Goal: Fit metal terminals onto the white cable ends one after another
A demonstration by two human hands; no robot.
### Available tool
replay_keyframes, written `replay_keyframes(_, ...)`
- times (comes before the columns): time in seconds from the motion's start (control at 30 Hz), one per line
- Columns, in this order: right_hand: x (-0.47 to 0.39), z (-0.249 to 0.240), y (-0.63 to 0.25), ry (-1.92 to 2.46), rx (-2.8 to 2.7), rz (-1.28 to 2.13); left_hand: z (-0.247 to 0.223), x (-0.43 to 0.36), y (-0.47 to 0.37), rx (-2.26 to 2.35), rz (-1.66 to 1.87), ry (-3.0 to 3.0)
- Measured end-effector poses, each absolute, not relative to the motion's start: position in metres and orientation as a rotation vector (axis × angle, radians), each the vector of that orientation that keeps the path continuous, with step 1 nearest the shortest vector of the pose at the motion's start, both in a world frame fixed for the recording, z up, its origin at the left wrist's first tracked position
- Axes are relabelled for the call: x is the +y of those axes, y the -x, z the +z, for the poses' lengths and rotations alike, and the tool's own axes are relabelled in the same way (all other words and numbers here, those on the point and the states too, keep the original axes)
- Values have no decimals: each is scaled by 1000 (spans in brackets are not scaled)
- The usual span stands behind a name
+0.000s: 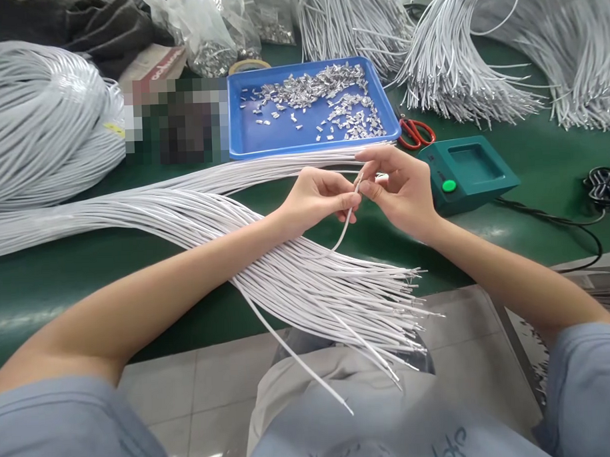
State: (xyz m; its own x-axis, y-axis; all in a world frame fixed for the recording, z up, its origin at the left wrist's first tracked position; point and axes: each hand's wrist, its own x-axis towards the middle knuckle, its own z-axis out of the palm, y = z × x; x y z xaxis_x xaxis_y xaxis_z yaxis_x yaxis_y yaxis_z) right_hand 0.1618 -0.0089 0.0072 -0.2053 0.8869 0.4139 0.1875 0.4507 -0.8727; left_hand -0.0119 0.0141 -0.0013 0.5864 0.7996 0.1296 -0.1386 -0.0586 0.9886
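My left hand [320, 200] is closed on one white cable [346, 228], pinching it near its end between thumb and finger. My right hand [401, 188] meets it at the cable's tip, thumb and finger pressed together there; whether a small part is between them is too small to tell. Under my left forearm lies a thick bundle of white cables [307, 282], its stripped ends fanned out past the table's front edge. Just behind both hands is a blue tray [282, 146] with many small silver metal terminals [324, 84].
A green device [470, 173] with a bright button and black cord stands right of my right hand, near red-handled scissors [416, 132]. Coiled cables [41, 124] lie at the left, more grey bundles [469, 63] at the back right. Plastic bags [213, 32] and tape sit behind the tray.
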Motion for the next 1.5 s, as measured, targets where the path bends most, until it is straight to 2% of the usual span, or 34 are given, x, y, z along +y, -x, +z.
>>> replay_keyframes(0.67, -5, 6, -164, 889, -1619, 991, 0, 14, 11, 542, 829, -1414)
replay_keyframes(1.13, -4, 5, -162, 960, -1731, 908, -3, 13, 9, 663, 906, -1590)
replay_keyframes(1.23, -4, 8, -163, 1000, -1670, 1081, -8, 11, 8, 806, 1062, -1801)
replay_keyframes(1.37, -8, 20, -164, 947, -1394, 1642, -7, 14, 15, 829, 1317, -2258)
replay_keyframes(1.43, -11, 27, -165, 843, -1269, 1927, 1, 16, 20, 791, 1301, -2470)
replay_keyframes(1.5, -12, 30, -165, 752, -1227, 2068, 11, 15, 23, 819, 1243, -2561)
